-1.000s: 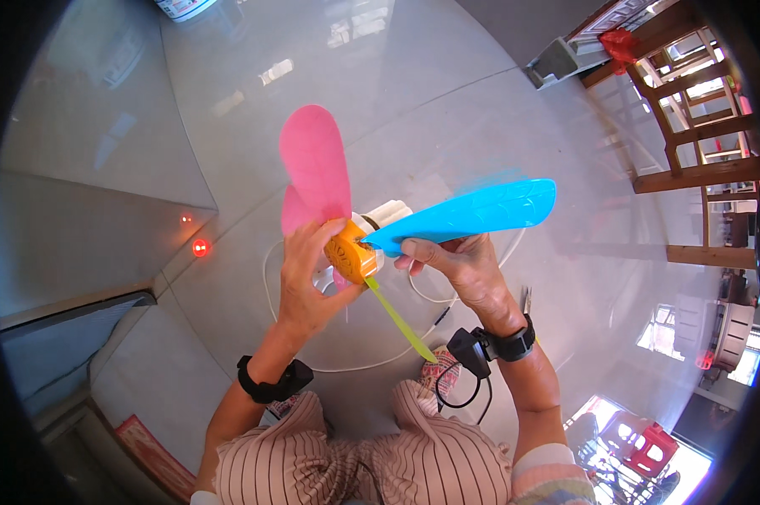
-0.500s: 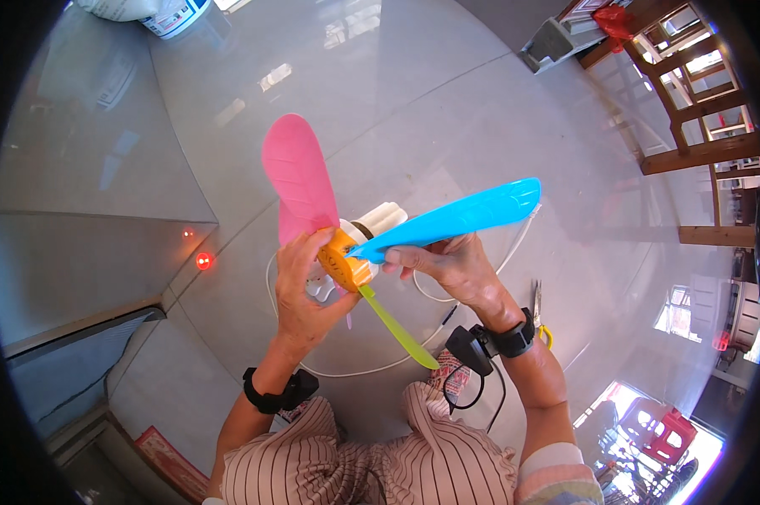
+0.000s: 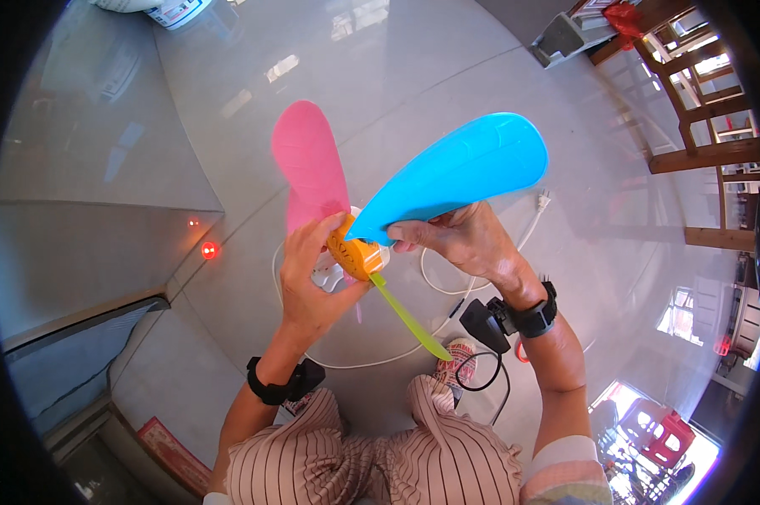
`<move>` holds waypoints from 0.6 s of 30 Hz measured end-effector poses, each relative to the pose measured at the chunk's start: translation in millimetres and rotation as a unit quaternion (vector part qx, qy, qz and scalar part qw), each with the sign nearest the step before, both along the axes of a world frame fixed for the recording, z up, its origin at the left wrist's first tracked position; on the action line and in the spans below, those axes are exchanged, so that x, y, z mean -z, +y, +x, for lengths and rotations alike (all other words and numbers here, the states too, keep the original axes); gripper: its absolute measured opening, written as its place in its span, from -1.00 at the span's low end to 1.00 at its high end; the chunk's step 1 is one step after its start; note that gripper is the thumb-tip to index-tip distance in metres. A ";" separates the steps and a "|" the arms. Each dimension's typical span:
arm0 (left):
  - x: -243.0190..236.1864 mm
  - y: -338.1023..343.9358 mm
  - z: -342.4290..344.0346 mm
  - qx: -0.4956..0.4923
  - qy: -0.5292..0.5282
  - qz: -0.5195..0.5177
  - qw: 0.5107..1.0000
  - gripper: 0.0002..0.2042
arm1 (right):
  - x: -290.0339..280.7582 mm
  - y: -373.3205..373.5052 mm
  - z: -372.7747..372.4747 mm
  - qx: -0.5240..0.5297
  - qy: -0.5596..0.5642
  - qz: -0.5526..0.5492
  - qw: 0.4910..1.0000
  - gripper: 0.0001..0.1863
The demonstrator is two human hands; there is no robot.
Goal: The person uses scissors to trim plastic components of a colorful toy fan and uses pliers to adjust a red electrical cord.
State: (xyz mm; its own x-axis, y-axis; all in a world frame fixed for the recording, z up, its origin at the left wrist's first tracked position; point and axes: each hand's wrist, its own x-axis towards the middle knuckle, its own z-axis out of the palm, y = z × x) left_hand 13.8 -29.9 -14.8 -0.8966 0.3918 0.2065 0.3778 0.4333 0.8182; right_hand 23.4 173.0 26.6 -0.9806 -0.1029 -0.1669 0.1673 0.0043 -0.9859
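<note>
A small fan with an orange hub [image 3: 354,249] is held up in front of me above the floor. My left hand [image 3: 307,265] is closed around the hub's side, thumb below and fingers on top. My right hand [image 3: 460,240] pinches the blue blade [image 3: 464,164] near its narrow root, which meets the hub; whether it is fixed there I cannot tell. The pink blade [image 3: 308,156] points up and away, and the thin yellow-green blade [image 3: 409,316] slants down toward my right foot. The white body behind the hub is mostly hidden.
A white cord [image 3: 380,364] loops over the grey tiled floor, its plug [image 3: 543,200] lying at the right. A red light [image 3: 209,251] glows at the left near the wall. A bucket [image 3: 178,12] stands at the far left; wooden framing [image 3: 704,157] is at the right.
The blue blade has been twisted and raised, so its broad face now shows. My right hand has shifted slightly up with it, while my left hand keeps hold of the hub.
</note>
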 end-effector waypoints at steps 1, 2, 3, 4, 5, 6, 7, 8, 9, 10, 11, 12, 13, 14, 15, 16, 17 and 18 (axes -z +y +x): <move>1.3 -0.6 -0.2 -0.004 -0.008 0.008 1.000 -0.37 | 1.7 -1.0 -1.8 -0.007 0.002 -0.001 1.000 -0.80; 2.8 -1.7 -0.5 -0.006 -0.008 0.009 1.000 -0.37 | 2.8 -2.0 -3.0 -0.014 0.005 -0.001 1.000 -0.79; 2.7 -2.4 -0.5 -0.006 -0.012 0.010 1.000 -0.36 | 1.1 -2.4 -3.2 -0.015 0.006 -0.001 1.000 -0.79; 2.5 -3.1 -0.4 -0.005 -0.016 0.012 1.000 -0.36 | -1.2 -2.9 -2.8 -0.011 -0.005 -0.001 1.000 -0.80; 2.3 -3.4 -0.6 -0.007 -0.016 0.011 1.000 -0.36 | -2.3 -3.5 -2.1 -0.007 -0.017 -0.001 1.000 -0.80; 1.6 -2.5 -1.5 0.000 -0.013 0.012 1.000 -0.36 | -1.7 -3.3 -0.7 -0.008 -0.015 0.001 1.000 -0.80; 1.2 -2.0 -1.9 0.006 -0.011 0.012 1.000 -0.36 | 1.3 -3.2 1.6 0.010 -0.036 -0.015 0.999 -0.80; 1.7 -2.0 -2.0 0.006 -0.010 0.013 1.000 -0.36 | 4.9 -3.4 4.4 0.027 -0.057 -0.032 0.998 -0.80; 2.0 -2.2 -2.5 0.009 -0.002 0.014 1.000 -0.36 | 8.1 -4.4 7.9 0.027 -0.056 -0.031 0.998 -0.80; 2.0 -2.4 -2.9 0.013 0.006 0.016 1.000 -0.36 | 11.6 -5.6 12.0 0.040 -0.049 -0.047 0.997 -0.80; 1.4 -2.3 -3.0 0.012 0.007 0.016 1.000 -0.36 | 12.8 -6.4 14.4 0.053 -0.041 -0.064 0.996 -0.80; 3.0 -2.2 -2.0 0.009 0.005 0.012 1.000 -0.36 | 13.6 -7.4 15.8 0.054 -0.043 -0.064 0.996 -0.80; 4.2 -2.1 -0.9 0.006 0.002 0.008 1.000 -0.36 | 13.7 -9.2 16.6 0.060 -0.036 -0.069 0.995 -0.80; 5.0 -2.1 0.0 0.008 0.001 0.007 1.000 -0.36 | 14.3 -10.8 17.6 0.066 -0.028 -0.073 0.995 -0.80; 4.5 -1.5 -0.4 0.006 0.001 0.012 1.000 -0.36 | 14.7 -11.4 17.9 0.068 -0.027 -0.073 0.995 -0.80; 4.1 -1.2 -0.8 0.004 0.002 0.017 1.000 -0.36 | 15.5 -11.8 18.4 0.065 -0.016 -0.071 0.995 -0.80; 5.5 -2.3 -1.5 0.005 0.002 0.018 1.000 -0.36 | 15.7 -11.7 19.0 0.061 -0.004 -0.070 0.996 -0.80; 8.3 -5.0 -2.0 0.016 0.021 -0.005 1.000 -0.35 | 15.3 -11.5 19.4 0.061 -0.003 -0.070 0.996 -0.80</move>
